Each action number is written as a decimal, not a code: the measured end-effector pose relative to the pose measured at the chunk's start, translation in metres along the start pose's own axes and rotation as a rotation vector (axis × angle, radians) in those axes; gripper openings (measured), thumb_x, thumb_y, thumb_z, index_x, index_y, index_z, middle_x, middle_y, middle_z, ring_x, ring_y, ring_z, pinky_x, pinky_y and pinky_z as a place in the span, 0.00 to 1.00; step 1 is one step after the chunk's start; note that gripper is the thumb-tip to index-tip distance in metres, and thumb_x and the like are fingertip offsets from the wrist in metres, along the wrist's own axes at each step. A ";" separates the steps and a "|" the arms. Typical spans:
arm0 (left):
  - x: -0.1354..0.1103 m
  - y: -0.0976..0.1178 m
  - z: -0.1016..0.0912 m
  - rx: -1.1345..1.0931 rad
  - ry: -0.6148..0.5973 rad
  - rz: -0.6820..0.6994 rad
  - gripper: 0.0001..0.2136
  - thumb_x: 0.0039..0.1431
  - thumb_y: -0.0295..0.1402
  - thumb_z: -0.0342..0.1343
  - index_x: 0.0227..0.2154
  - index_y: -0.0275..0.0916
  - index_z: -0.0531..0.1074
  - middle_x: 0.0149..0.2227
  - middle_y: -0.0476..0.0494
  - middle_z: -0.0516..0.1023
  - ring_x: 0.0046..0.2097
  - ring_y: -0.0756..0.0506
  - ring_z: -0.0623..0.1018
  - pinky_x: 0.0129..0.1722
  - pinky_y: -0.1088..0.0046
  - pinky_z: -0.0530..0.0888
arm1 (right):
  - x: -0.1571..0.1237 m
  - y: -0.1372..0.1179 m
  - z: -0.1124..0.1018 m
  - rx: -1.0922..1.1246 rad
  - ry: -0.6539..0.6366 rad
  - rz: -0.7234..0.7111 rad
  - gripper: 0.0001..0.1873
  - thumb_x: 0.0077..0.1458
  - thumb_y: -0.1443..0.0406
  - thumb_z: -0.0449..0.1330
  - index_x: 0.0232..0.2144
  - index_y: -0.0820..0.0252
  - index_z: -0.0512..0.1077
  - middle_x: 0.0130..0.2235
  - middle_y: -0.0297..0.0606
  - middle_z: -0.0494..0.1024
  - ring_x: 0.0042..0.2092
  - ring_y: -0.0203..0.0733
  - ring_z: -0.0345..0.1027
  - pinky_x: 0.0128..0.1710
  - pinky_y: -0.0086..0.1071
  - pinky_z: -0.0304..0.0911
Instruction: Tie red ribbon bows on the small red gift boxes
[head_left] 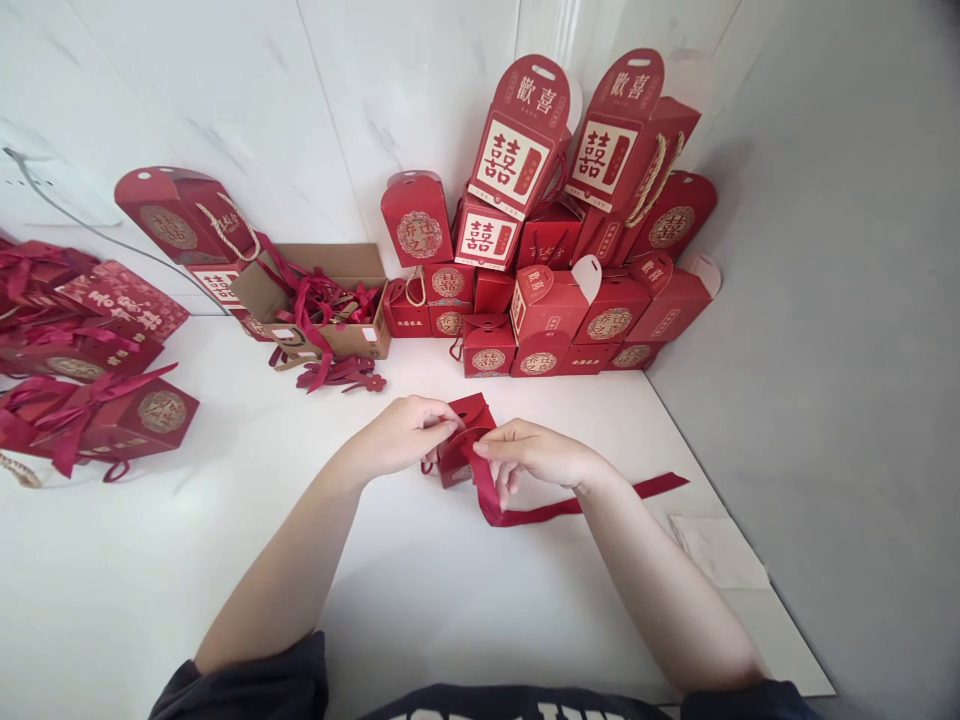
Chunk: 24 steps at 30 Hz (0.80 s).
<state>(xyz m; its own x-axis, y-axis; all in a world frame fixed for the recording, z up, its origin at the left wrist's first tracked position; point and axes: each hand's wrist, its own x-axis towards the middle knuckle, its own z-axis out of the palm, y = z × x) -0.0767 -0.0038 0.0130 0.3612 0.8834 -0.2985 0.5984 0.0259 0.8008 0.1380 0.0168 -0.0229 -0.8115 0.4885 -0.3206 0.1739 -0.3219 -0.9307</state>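
Note:
A small red gift box (454,470) stands on the white table in front of me, between my two hands. My left hand (416,432) is at its top left side, thumb and fingers pinched together at the flap; what lies between them, if anything, is hidden. Pinched in my right hand (529,452) is a dark red ribbon (487,492) at the box's front right. From there the ribbon drops to the table and trails off to the right, passing under my right forearm to a loose end.
Against the tiled wall, several red gift boxes (551,310) are stacked. A cardboard box (367,345) full of red ribbons stands left of them, with more ribbon pieces (341,376) before it. Ribbon-tied boxes (161,410) lie at far left. White paper (720,550) lies at right.

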 end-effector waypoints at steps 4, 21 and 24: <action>-0.001 0.002 0.000 0.001 -0.036 0.009 0.13 0.61 0.40 0.48 0.31 0.37 0.74 0.25 0.47 0.76 0.27 0.48 0.75 0.27 0.74 0.70 | -0.006 -0.005 -0.003 -0.088 -0.011 0.019 0.22 0.58 0.49 0.56 0.26 0.62 0.69 0.26 0.36 0.79 0.25 0.35 0.74 0.28 0.26 0.62; 0.006 0.004 0.009 0.068 0.049 0.086 0.12 0.61 0.39 0.49 0.32 0.38 0.74 0.27 0.50 0.75 0.27 0.50 0.72 0.27 0.76 0.67 | -0.009 -0.005 0.002 -0.373 0.161 0.020 0.21 0.64 0.53 0.48 0.27 0.60 0.70 0.29 0.37 0.80 0.28 0.37 0.74 0.30 0.29 0.61; 0.002 0.010 0.010 0.136 0.253 0.142 0.11 0.62 0.38 0.48 0.32 0.39 0.72 0.27 0.51 0.73 0.26 0.52 0.69 0.26 0.76 0.65 | -0.014 -0.008 0.003 -0.623 0.415 -0.001 0.23 0.64 0.52 0.48 0.24 0.58 0.69 0.25 0.36 0.77 0.29 0.40 0.71 0.33 0.33 0.61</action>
<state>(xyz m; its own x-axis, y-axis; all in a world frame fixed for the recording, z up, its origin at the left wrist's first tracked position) -0.0626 -0.0067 0.0155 0.2689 0.9625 -0.0359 0.6506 -0.1540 0.7436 0.1461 0.0097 -0.0104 -0.5559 0.7943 -0.2451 0.5575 0.1376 -0.8187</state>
